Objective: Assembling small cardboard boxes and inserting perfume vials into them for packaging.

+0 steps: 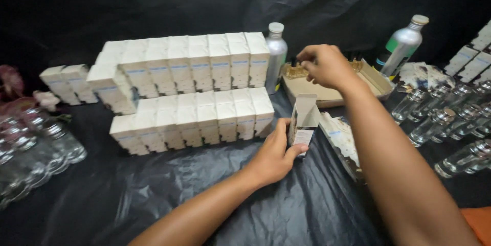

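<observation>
Near the middle of the black-covered table, the left hand grips a small white carton standing upright with its top flap open. The right hand reaches over a shallow cardboard tray toward the far edge, fingertips pinched (on what, I cannot tell). Rows of closed white boxes lie left of the carton.

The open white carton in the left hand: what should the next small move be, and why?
Probably bring the right hand back from the shallow cardboard tray to the open white carton. The left hand holds that carton upright with its top flap raised, and the right fingertips are pinched over the tray's small items; whether they grip one I cannot tell.
</observation>
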